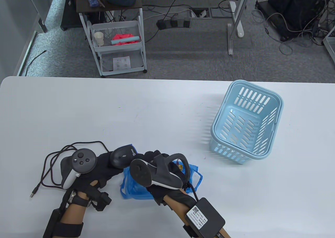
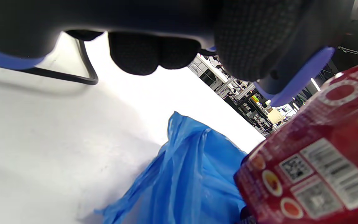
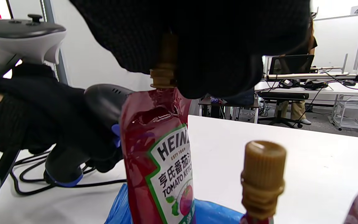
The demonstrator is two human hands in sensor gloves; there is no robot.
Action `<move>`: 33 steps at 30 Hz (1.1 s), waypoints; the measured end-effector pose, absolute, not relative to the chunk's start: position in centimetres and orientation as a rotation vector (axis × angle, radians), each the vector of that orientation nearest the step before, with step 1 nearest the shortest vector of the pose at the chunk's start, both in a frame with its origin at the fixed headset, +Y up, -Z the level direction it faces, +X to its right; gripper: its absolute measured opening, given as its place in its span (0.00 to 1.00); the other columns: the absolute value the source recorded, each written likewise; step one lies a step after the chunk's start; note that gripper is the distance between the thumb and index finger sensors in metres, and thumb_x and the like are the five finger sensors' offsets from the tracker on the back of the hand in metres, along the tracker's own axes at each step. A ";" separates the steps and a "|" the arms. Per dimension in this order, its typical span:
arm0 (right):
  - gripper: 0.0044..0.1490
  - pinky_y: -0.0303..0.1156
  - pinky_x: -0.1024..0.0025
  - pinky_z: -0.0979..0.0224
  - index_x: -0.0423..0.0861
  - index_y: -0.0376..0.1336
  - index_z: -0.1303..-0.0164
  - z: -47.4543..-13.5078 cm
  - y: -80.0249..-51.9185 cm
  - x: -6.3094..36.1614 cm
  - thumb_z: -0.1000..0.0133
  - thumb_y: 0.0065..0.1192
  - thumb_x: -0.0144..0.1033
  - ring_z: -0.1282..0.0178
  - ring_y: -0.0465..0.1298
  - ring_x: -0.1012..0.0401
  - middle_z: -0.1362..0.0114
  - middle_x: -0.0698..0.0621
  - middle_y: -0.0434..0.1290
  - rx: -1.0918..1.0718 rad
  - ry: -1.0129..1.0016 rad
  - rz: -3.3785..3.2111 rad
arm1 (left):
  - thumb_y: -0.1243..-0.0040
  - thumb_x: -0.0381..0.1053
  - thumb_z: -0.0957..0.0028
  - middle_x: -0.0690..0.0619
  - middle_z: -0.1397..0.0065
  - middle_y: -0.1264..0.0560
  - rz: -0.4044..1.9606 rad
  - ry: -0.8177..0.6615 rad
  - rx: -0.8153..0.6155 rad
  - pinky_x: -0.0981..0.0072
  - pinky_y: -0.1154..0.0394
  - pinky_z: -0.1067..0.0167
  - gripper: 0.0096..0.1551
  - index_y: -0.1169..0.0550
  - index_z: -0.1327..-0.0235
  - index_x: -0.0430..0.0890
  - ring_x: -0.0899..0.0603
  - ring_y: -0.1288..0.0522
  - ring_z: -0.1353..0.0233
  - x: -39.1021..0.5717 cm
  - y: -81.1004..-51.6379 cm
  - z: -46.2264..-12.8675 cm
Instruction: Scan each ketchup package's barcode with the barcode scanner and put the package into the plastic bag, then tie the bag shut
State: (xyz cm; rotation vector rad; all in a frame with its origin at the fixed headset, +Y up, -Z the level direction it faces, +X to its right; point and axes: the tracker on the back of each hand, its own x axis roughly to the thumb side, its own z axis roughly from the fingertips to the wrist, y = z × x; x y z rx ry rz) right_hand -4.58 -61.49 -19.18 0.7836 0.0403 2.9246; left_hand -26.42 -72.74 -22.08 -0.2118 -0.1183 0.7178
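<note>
up top, the right hand [image 3: 197, 46] pinches the ketchup pouch [image 3: 160, 161] by its stiff spout, the surest hold on a soft, slick, floppy body. it hangs over the blue bag [image 1: 136, 185]; at nine o'clock the left hand [image 1: 104, 167] grips the scanner [image 1: 121, 156].

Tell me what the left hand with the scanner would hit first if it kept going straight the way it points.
Most likely the ketchup pouch hanging from the right hand: the scanner in the left hand is aimed at its back label, just above the blue bag. Depth is hard to judge.
</note>
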 end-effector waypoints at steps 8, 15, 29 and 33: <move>0.25 0.75 0.55 0.46 0.43 0.69 0.37 -19.1 -63.1 -6.0 0.44 0.70 0.33 0.44 0.79 0.45 0.38 0.40 0.79 0.858 0.107 3.012 | 0.28 0.59 0.54 0.54 0.36 0.21 0.716 -0.111 -0.215 0.44 0.25 0.36 0.29 0.21 0.39 0.53 0.40 0.18 0.39 -26.5 -72.6 -22.0; 0.26 0.75 0.55 0.45 0.43 0.69 0.37 -19.0 -63.9 -6.8 0.45 0.71 0.33 0.44 0.78 0.45 0.38 0.40 0.79 0.894 0.126 3.073 | 0.28 0.59 0.54 0.54 0.36 0.21 0.708 -0.110 -0.216 0.43 0.25 0.36 0.29 0.21 0.39 0.53 0.40 0.18 0.39 -26.5 -72.6 -22.1; 0.26 0.75 0.55 0.44 0.43 0.69 0.36 -18.7 -65.0 -7.5 0.44 0.70 0.33 0.42 0.78 0.45 0.37 0.41 0.79 0.932 0.173 3.141 | 0.28 0.59 0.54 0.54 0.36 0.21 0.701 -0.111 -0.217 0.43 0.25 0.36 0.29 0.21 0.39 0.53 0.40 0.18 0.39 -26.4 -72.7 -22.1; 0.27 0.74 0.54 0.43 0.44 0.68 0.34 -18.7 -64.9 -7.4 0.43 0.68 0.34 0.41 0.77 0.44 0.35 0.41 0.77 0.918 0.222 3.140 | 0.28 0.59 0.54 0.55 0.36 0.21 0.704 -0.112 -0.219 0.43 0.25 0.36 0.29 0.21 0.39 0.53 0.40 0.18 0.39 -26.4 -72.7 -22.1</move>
